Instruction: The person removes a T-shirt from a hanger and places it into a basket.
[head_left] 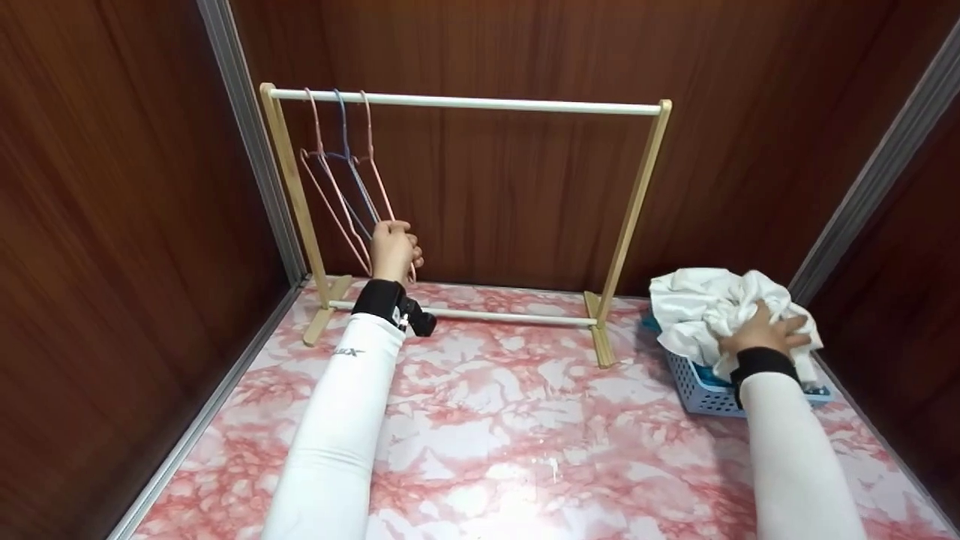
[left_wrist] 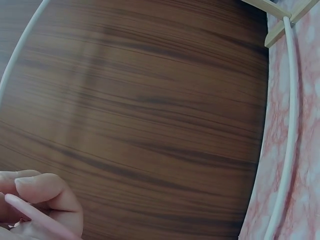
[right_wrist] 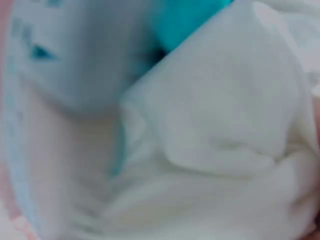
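My left hand [head_left: 394, 251] grips the lower part of a pink clothes hanger [head_left: 381, 187], which still hooks over the rack's top bar. In the left wrist view, curled fingers [left_wrist: 47, 192] close round the pink hanger [left_wrist: 37, 217]. Beside it hang a blue hanger [head_left: 344, 124] and another pink hanger [head_left: 315, 124]. Over at the right, my right hand [head_left: 763, 334] grips a bunched white cloth [head_left: 694, 300] above a light blue basket [head_left: 709, 397]. The white cloth [right_wrist: 225, 110] fills much of the right wrist view; most of that hand lies outside it.
A clothes rack has wooden side posts [head_left: 637, 195], a white top bar [head_left: 487, 103] and a white lower bar [head_left: 510, 318]. Teal cloth [right_wrist: 185, 20] lies in the basket beneath the white one. Brown wood-grain walls [head_left: 480, 202] enclose the pink marbled surface [head_left: 480, 420].
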